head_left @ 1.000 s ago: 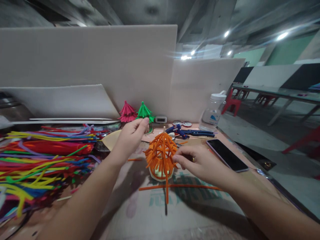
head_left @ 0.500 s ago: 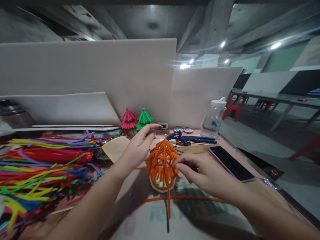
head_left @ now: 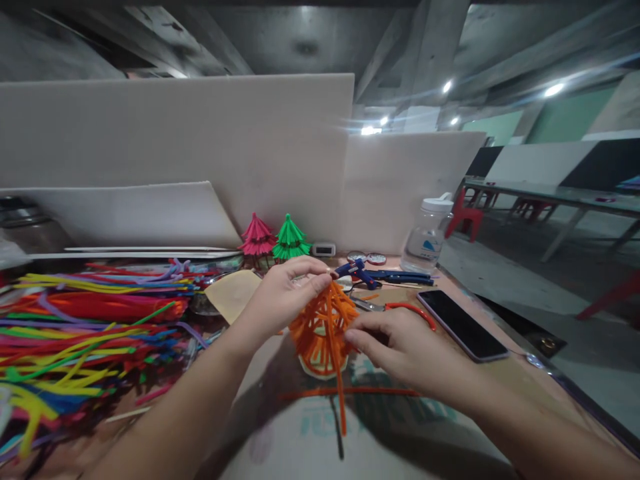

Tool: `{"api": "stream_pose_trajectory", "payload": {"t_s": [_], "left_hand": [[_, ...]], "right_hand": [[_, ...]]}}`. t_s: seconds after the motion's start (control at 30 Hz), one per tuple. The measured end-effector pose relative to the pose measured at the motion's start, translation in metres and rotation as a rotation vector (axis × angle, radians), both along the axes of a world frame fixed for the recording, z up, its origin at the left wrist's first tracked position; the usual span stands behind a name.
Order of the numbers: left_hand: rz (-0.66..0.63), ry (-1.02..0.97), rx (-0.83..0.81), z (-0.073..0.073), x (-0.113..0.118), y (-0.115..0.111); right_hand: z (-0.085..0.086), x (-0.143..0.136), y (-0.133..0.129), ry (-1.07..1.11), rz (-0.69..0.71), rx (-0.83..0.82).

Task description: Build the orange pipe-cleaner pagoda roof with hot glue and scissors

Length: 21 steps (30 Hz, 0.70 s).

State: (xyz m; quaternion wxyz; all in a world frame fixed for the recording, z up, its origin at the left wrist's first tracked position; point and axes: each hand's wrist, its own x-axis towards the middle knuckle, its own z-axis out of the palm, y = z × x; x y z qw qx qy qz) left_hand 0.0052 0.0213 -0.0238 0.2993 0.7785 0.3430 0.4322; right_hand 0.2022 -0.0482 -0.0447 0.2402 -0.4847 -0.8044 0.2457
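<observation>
An orange cone-shaped tree made of pipe cleaners (head_left: 320, 350) stands upright on a pale base in front of me. My left hand (head_left: 295, 290) is closed at its peak, thumb and fingers pinching the tip and hiding the stick there. On the right side of the cone, my right hand (head_left: 387, 340) is pinched at the orange strands. One long orange pipe cleaner (head_left: 341, 407) hangs down the front, past the base. Another orange pipe cleaner (head_left: 370, 391) lies crosswise on the table before it.
Many coloured pipe cleaners (head_left: 75, 353) cover the left side. Behind stand a pink tree (head_left: 257, 237) and a green tree (head_left: 290, 239). Scissors with orange handles (head_left: 410, 307), a blue glue gun (head_left: 357, 270), a phone (head_left: 463, 325) and a water bottle (head_left: 425, 237) are on the right.
My left hand has come down and right, from above the cone onto its peak, and its fingers have closed there. The right hand stays beside the cone, and the scissors' handles now show behind it.
</observation>
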Motion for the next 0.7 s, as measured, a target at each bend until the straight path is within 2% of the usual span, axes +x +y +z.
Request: {"api": "stream_pose_trajectory", "payload": {"t_s": [0.13,0.37,0.53,0.7], "left_hand": [[0.051,-0.015,0.002,0.000,0.001,0.000],[0.104,-0.097,-0.163,-0.011,0.010,-0.001],[0.112,-0.107,-0.103,-0.017,0.011,0.002],[0.088,-0.018,-0.064,-0.014,0.005,0.004]], "right_hand": [[-0.005,-0.002,0.003,0.030,-0.008,0.044],[-0.012,-0.007,0.007,0.136,-0.027,-0.022],[-0.014,-0.004,0.012,0.178,-0.045,-0.019],[-0.019,-0.004,0.015,0.279,-0.058,-0.105]]}}
